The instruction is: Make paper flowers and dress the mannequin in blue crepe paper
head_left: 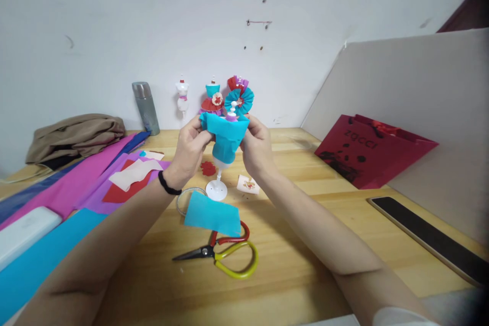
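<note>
A piece of turquoise crepe paper (224, 135) is wrapped around the front of a small white dress-form stand (217, 190). My left hand (192, 145) pinches the paper's left upper edge, and my right hand (257, 145) grips its right edge. The stand's knobbed top (233, 108) shows above the paper. A cut turquoise paper rectangle (214, 213) lies in front of the base, partly over scissors (208, 251) with one red and one yellow handle. Beside the base are a red scalloped paper piece (208, 168) and a small pale printed piece (248, 185).
Behind my hands stand several decorated miniature dress forms (213, 97) and a grey-green flask (145, 108). Coloured paper sheets (95, 178) and a brown cloth (76, 135) lie at left. At right are a red gift bag (370, 150) and a dark phone (428, 237).
</note>
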The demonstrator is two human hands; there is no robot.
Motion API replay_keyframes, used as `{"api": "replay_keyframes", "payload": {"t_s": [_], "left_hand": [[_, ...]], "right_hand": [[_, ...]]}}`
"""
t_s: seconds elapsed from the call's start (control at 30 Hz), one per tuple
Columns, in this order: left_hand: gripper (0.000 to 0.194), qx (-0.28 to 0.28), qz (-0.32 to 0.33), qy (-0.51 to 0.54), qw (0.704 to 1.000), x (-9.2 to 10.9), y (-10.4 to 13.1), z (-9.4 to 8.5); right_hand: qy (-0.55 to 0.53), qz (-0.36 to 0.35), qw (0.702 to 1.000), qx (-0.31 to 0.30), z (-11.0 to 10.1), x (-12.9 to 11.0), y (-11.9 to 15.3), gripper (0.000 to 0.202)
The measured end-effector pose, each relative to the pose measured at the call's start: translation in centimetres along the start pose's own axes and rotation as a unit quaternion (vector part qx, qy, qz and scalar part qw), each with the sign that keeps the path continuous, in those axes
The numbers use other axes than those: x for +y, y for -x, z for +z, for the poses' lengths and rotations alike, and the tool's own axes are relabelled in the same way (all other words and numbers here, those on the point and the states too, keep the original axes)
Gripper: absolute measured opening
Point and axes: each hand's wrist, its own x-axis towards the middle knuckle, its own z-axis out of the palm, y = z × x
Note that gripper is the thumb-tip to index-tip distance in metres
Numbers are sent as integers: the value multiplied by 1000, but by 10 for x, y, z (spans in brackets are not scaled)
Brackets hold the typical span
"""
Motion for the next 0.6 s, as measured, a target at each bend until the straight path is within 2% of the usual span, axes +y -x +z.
{"api": "replay_keyframes", "payload": {"t_s": [0.17,0.37,0.47,0.6], "left_hand": [[11,-2,43,-9,999,-12,5,-2],[48,-37,66,-14,997,-26,10,-7],[57,-28,63,4,998,-30,10,-10],[59,-5,66,-6,998,-28,9,-9]], "right_hand": [[3,14,1000,16,-1,0,-1,13],[10,17,1000,23,-1,0,-2,18],[9,17,1000,23,-2,0,-3,19],[5,22,999,30,-3,-1,-2,17]]}}
